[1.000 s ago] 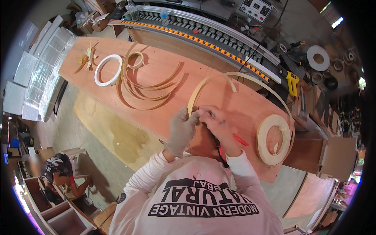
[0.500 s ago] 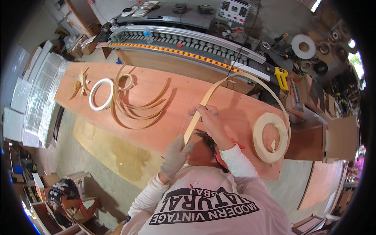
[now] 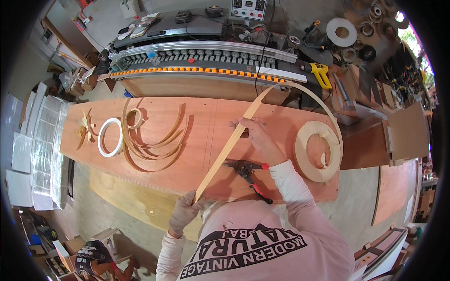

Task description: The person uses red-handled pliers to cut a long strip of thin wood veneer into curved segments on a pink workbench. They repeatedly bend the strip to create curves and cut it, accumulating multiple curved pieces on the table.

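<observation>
Gloved and closed, the left hand (image 3: 183,210) is pinching the near end of a pale veneer edge strip (image 3: 225,152) at the front edge of the reddish plywood board (image 3: 206,126), while the right hand (image 3: 257,136) is gripping the same strip farther along, fingers curled around it above the middle of the board. Between the two hands the strip is running straight and taut; beyond the right hand it is arching up and over to the right, curving down into the flat coil of banding (image 3: 318,151) lying on the board's right end. Red-handled snips (image 3: 248,174) are lying on the board just beside the right forearm, untouched by either hand. Off to the left, several cut curved strips (image 3: 154,140) and a white tape ring (image 3: 110,137) are resting on the same surface, well apart from the hands. Behind the board, a long edge-banding machine (image 3: 201,58) is standing along the wall.

Doing this well seems to call for keeping steady, even tension between the two pinches so the thin strip is lying flat and untwisted, and for holding the free loop clear of the coil so it is not kinking.
</observation>
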The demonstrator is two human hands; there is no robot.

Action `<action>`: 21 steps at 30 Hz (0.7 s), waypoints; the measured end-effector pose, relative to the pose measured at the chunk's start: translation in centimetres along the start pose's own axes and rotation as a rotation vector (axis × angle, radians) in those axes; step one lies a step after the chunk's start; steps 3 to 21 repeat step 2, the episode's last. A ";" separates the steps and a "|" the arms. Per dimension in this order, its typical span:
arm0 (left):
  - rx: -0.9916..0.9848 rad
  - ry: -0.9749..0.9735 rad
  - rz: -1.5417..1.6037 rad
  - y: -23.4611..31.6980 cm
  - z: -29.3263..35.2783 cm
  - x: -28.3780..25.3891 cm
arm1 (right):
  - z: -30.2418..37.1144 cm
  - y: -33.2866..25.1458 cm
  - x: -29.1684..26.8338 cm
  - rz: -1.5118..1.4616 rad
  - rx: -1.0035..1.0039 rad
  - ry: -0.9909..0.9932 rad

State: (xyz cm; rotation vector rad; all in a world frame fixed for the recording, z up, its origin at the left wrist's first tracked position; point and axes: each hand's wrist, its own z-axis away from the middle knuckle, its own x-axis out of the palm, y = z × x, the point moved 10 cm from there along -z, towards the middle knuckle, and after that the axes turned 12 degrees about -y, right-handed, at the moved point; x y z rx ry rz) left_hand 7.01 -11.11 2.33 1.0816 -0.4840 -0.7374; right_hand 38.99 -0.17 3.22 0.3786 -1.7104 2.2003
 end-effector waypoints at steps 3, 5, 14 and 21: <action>-0.115 -0.018 -0.054 -0.7 0.3 -0.4 | 0.2 0.2 -0.7 0.026 0.029 0.021; -0.115 -0.018 -0.054 -0.7 0.3 -0.4 | 0.2 0.2 -0.7 0.026 0.029 0.021; -0.115 -0.018 -0.054 -0.7 0.3 -0.4 | 0.2 0.2 -0.7 0.026 0.029 0.021; -0.115 -0.018 -0.054 -0.7 0.3 -0.4 | 0.2 0.2 -0.7 0.026 0.029 0.021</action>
